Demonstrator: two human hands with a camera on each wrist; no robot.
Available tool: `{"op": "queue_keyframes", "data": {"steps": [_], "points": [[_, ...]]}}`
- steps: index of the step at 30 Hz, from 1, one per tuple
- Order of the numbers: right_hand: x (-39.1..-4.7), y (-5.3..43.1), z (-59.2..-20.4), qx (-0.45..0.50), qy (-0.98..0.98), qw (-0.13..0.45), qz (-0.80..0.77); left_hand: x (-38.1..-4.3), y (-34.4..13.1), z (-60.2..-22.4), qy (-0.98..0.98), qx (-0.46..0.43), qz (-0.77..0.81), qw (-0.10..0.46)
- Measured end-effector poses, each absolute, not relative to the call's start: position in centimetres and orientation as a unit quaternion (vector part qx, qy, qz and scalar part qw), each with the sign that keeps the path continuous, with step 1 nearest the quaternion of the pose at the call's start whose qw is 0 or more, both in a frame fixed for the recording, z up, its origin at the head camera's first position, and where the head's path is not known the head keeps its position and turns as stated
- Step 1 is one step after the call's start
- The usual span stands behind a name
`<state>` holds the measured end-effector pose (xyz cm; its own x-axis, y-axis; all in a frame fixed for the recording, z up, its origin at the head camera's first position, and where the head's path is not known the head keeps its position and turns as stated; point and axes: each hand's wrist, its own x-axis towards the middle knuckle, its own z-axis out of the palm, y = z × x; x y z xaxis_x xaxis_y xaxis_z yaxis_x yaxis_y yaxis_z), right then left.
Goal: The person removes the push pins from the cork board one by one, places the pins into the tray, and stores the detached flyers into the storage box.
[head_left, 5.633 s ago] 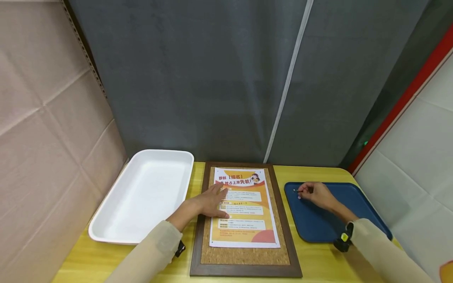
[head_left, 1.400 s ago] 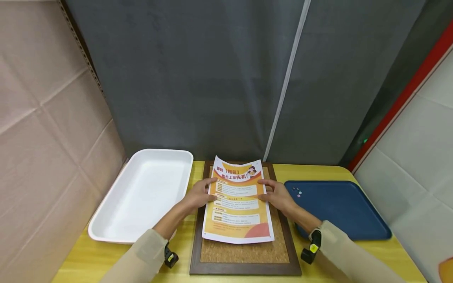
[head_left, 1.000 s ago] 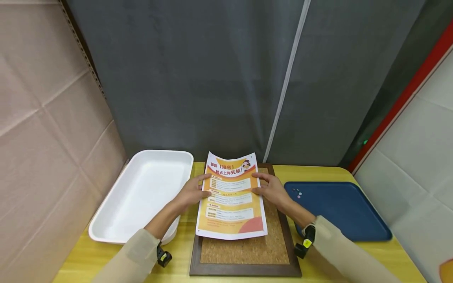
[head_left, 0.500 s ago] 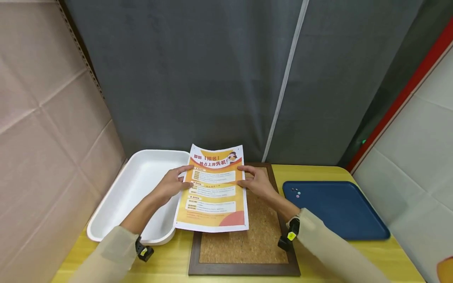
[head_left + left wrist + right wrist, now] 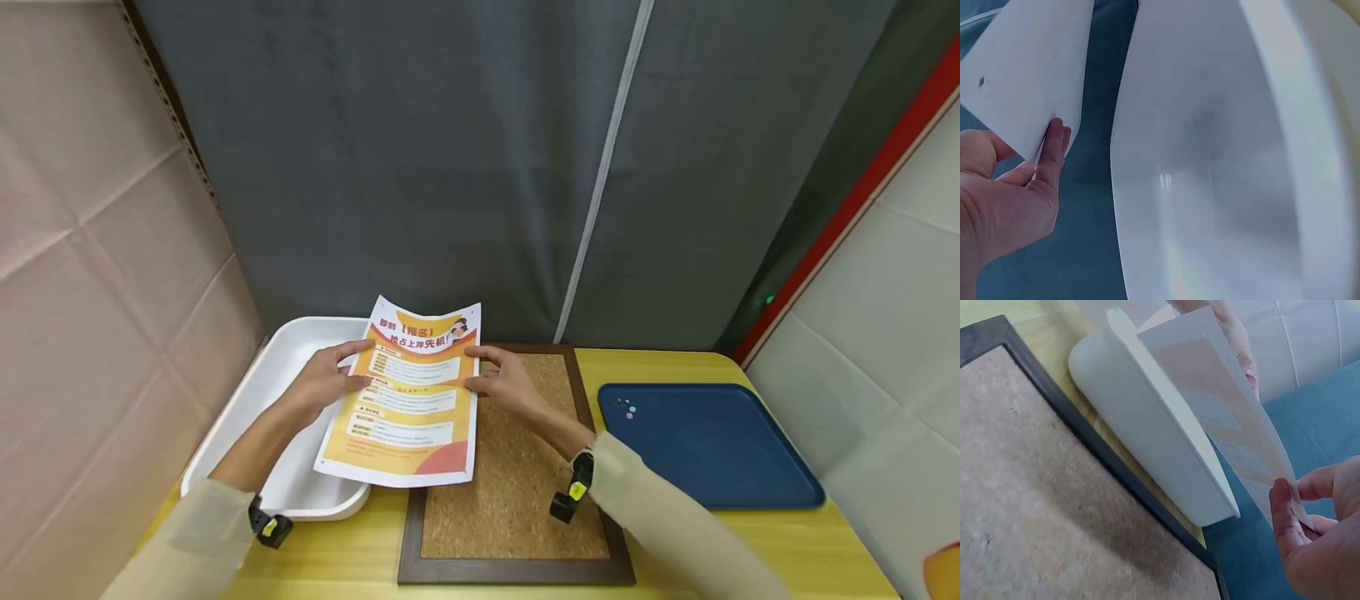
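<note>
A printed yellow-and-orange poster (image 5: 408,400) is held up in the air, partly over the white tray (image 5: 360,504) and partly over the cork board (image 5: 517,525). My left hand (image 5: 318,383) pinches its left edge, and my right hand (image 5: 506,382) pinches the right edge. The sheet bows slightly between them. In the left wrist view, the plain back of the poster (image 5: 1029,69) shows above the left hand (image 5: 1019,200), with a small hole in one corner. From the right wrist, the right hand's thumb and fingers clasp the poster's edge (image 5: 1235,419).
On the right of the yellow table (image 5: 802,550) lies a blue tray (image 5: 720,450), with several tiny pins (image 5: 628,408) near its left side. A dark curtain (image 5: 420,167) closes off the back, with pale walls (image 5: 97,333) at the sides.
Earlier the poster lay on the cork board under my left hand while my right hand held something tiny over the blue tray. Both hands then lifted the poster and moved it left.
</note>
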<state>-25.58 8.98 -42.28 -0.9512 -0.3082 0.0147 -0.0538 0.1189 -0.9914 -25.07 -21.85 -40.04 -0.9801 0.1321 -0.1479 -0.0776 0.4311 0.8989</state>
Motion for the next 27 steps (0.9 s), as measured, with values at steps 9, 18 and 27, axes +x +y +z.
{"op": "queue_keyframes", "data": {"steps": [9, 18, 27], "points": [[-26.2, 6.1, -42.2, -0.13, 0.732, 0.107, -0.66, -25.3, -24.3, -40.2, 0.853, 0.006, 0.515, 0.077], [-26.5, 2.9, -42.7, -0.14, 0.73, 0.117, -0.659, -25.5, -27.2, -40.3, 0.871, -0.01, 0.486, 0.064], [-26.7, -0.1, -43.6, -0.143, 0.754, 0.119, -0.63, -25.7, -30.0, -40.8, 0.881, -0.005, 0.47, 0.06]]}}
